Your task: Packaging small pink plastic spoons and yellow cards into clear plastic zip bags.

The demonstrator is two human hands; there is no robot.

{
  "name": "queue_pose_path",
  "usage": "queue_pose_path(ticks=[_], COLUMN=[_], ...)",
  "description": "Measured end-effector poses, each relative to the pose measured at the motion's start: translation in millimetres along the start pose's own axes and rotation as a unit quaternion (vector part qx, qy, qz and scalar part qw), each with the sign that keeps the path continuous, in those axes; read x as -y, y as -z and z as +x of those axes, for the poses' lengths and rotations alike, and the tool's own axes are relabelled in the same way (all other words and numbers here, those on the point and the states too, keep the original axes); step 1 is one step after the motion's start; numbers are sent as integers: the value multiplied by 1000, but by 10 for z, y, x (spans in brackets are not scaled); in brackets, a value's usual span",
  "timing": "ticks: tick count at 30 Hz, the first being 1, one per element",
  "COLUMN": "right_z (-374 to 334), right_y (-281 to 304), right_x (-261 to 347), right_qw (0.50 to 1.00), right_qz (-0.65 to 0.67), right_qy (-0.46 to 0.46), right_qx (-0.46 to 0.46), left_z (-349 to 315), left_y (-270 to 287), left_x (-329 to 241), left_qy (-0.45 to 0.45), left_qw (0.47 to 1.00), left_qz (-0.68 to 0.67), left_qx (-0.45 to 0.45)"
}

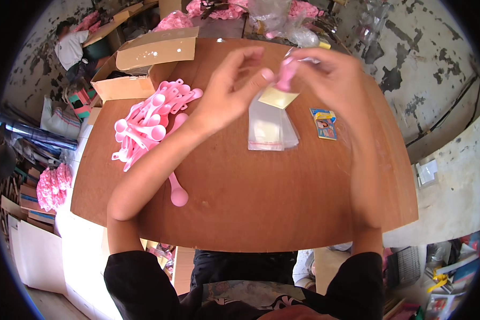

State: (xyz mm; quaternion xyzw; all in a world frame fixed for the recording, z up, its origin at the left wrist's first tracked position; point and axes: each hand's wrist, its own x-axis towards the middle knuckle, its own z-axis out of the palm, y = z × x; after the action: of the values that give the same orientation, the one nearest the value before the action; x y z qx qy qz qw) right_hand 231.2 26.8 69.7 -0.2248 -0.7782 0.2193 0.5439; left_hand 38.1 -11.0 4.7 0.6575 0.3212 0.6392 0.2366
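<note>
— Pinching anything with the right hand [333,69]?
— Yes, pinching a pink piece [286,77] between bent fingers and thumb, looking blurred; holding it above the far half of the brown table [224,208], with a pale-yellow card [278,98] just below it.
— And doing what with the left hand [233,88]?
— Curling the fingers loosely and spreading the thumb apart from them, pointing it toward the pink piece; not telling for sure whether touching it.
— Seeing what underneath?
— Seeing clear plastic bags [266,130] lying in a stack under the card, and a small blue-and-yellow packet [324,125] lying to the right.
— And seeing what to the left?
— Seeing a heap of pink spoons [154,116] lying beside an open cardboard box [124,88], and one pink spoon [179,197] lying partly hidden by the left forearm [154,162].
</note>
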Motion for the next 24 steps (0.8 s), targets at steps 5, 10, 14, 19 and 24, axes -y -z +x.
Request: queue_pose_path(ticks=[5, 10, 14, 19, 24], right_z=[-70, -233, -423, -685, -869], right_y=[117, 171, 203, 198, 183], right_x=[-8, 323, 490, 593, 614], right_qw=[997, 992, 987, 984, 977], right_qz=[-45, -28, 65, 34, -90], right_qy=[-32, -60, -63, -46, 102], right_qx=[55, 111, 134, 169, 164], left_z=[-24, -111, -333, -714, -963], left_y=[52, -140, -231, -285, -366], left_x=[-131, -376, -689, -871, -987], left_qy=[19, 35, 110, 177, 182], left_qw=[998, 995, 988, 978, 981], left_qz=[42, -57, -86, -105, -57], left_qx=[51, 79, 58, 33, 26])
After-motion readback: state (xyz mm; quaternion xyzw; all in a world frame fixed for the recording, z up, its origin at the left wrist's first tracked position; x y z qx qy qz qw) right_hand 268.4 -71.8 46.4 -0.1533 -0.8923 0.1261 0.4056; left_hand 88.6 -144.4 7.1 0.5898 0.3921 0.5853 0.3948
